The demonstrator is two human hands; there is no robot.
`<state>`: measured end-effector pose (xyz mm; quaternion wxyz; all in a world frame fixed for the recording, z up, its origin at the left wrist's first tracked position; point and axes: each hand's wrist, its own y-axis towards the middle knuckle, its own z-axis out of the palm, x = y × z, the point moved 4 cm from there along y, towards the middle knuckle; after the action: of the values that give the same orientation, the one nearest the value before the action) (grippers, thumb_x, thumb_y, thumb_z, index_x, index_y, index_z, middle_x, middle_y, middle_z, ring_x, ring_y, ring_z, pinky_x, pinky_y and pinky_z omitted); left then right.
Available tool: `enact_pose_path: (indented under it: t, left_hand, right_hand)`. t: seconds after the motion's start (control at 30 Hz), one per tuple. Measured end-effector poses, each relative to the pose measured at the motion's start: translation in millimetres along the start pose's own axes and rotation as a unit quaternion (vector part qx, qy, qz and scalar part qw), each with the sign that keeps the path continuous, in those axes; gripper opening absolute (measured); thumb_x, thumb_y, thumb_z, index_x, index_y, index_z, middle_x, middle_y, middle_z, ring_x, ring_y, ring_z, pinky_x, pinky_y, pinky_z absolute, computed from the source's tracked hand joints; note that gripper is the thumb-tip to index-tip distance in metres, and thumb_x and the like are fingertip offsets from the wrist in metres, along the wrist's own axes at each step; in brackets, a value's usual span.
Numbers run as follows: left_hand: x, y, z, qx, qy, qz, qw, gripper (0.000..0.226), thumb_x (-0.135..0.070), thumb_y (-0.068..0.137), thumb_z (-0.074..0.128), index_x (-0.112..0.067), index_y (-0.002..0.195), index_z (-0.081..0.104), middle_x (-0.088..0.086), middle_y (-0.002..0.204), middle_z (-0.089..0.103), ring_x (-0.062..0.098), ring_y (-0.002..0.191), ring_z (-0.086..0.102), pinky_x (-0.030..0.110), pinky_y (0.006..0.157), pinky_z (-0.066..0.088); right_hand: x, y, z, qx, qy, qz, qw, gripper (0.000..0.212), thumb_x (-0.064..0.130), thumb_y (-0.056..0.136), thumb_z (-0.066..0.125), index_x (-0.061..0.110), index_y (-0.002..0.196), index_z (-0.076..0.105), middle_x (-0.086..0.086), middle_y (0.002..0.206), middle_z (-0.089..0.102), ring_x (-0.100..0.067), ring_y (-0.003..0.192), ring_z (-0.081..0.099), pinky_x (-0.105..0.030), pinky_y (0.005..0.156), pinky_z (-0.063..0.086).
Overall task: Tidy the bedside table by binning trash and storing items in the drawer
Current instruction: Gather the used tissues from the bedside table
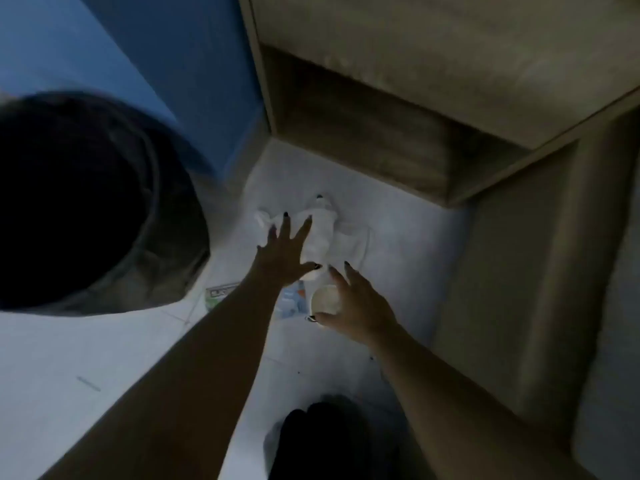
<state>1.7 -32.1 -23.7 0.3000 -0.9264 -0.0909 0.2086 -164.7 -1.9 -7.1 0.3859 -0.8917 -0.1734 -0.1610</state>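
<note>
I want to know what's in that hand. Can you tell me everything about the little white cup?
The little white cup is small, round and pale, maybe paper or plastic; the blur hides which. Its open mouth faces the camera and looks empty. The right hand holds it just above the pale floor, thumb under the rim, fingers curling over the top. White crumpled tissue lies just beyond it.

The whole view is dim and motion-blurred. The left hand [282, 258] covers part of the white wad [322, 233], whose material cannot be told. The right hand [356, 306] hides one side of the cup [325, 300]. Under the left forearm, a packet [221, 293] and a bluish wrapper [292, 301] are half hidden, print unreadable. The bin [86, 202], left of that hand, is cut by the edge
</note>
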Motion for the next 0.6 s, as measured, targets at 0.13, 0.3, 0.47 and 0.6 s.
enact_pose_path:
  t: [0.13,0.3,0.47,0.6]
  left_hand:
    - [4.6,37.3,36.5,-0.064,0.049,-0.013,0.997,0.106,-0.069,0.072,0.058,-0.032,0.151,-0.001,0.018,0.159,-0.013,0.052,0.143,0.003,0.072,0.101,0.027]
    - [14.8,43.2,77.1,-0.116,0.032,0.006,0.993,0.083,-0.043,0.080,0.068,-0.020,0.147,0.024,0.027,0.155,0.016,0.049,0.138,0.027,0.061,0.101,0.040]
    - [4.1,17.7,39.9,-0.122,-0.011,-0.004,0.993,0.034,0.007,0.085,0.051,-0.003,0.118,0.058,0.023,0.113,0.058,0.038,0.104,0.059,0.039,0.089,0.050]
    - [-9.4,-29.7,-37.3,-0.098,-0.027,-0.024,0.995,0.031,0.009,0.080,0.049,-0.003,0.105,0.063,0.021,0.102,0.060,0.037,0.095,0.061,0.039,0.082,0.050]
  right_hand:
    - [-17.2,11.9,38.9,-0.044,-0.011,-0.026,0.999,0.103,0.069,0.070,0.064,0.033,0.149,0.010,-0.007,0.160,0.012,-0.029,0.143,0.024,-0.046,0.108,0.039]
    - [-15.0,9.3,63.9,-0.099,0.007,-0.050,0.994,0.090,0.059,0.073,0.065,0.030,0.144,0.017,-0.002,0.145,0.033,-0.023,0.125,0.045,-0.037,0.088,0.054]
    - [-12.3,-5.6,40.5,-0.060,0.031,-0.004,0.998,0.083,0.052,0.074,0.065,0.027,0.141,0.021,-0.005,0.141,0.033,-0.027,0.120,0.048,-0.039,0.086,0.054]
    - [17.8,-49.8,-37.1,-0.072,0.042,0.027,0.996,0.081,0.052,0.072,0.064,0.029,0.139,0.024,-0.003,0.138,0.035,-0.027,0.116,0.052,-0.039,0.084,0.055]
